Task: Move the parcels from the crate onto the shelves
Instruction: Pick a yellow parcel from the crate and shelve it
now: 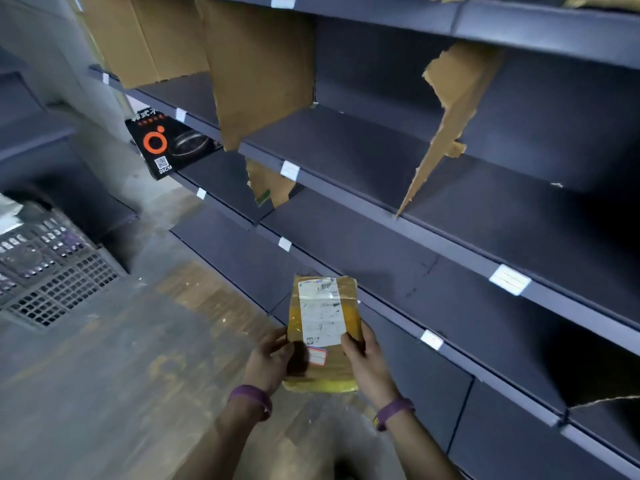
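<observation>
Parcel (323, 327): tan, taped, white label up; held in the air over the floor (121, 375), just before the front edge of a low shelf.
Left hand (273, 355): fingers curled on the parcel's left edge.
Right hand (362, 355): grips the right edge.
Shelves (346, 143): dark boards; cardboard dividers (263, 64) stand across them, with a wide bay between two.
Crate (59, 282): far left, well apart.
</observation>
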`<act>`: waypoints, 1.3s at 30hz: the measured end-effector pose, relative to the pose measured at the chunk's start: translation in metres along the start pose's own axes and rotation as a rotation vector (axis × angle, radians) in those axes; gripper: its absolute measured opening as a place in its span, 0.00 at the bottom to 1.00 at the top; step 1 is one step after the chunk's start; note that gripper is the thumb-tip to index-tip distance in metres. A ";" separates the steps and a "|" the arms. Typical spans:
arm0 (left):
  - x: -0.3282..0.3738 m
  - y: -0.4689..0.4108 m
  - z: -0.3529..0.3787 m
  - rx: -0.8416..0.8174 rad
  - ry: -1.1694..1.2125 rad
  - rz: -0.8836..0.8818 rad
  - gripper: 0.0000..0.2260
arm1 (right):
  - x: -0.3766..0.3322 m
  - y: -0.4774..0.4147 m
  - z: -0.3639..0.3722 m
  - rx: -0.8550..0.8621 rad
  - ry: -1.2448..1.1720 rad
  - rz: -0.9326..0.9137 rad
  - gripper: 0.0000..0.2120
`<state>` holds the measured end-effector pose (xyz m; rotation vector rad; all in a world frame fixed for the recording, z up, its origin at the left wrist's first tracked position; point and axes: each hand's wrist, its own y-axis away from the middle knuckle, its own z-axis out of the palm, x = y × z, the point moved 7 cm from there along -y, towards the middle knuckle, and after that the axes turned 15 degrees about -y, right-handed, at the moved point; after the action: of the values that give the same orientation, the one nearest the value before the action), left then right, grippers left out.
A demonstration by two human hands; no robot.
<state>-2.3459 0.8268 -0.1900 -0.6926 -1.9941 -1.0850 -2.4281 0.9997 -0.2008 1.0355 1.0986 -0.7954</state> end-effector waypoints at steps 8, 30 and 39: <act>-0.030 -0.034 -0.136 -0.002 -0.079 0.035 0.15 | 0.008 -0.003 0.139 0.009 0.013 0.036 0.20; -0.001 -0.204 -0.372 0.215 0.083 0.050 0.15 | -0.028 -0.190 0.410 -0.246 -0.022 0.001 0.15; 0.051 -0.320 -0.435 0.254 0.082 0.009 0.14 | -0.066 -0.313 0.489 -0.290 -0.032 -0.012 0.16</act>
<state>-2.4571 0.2984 -0.1386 -0.5137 -2.0100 -0.8221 -2.5750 0.4356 -0.1644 0.7703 1.1553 -0.6372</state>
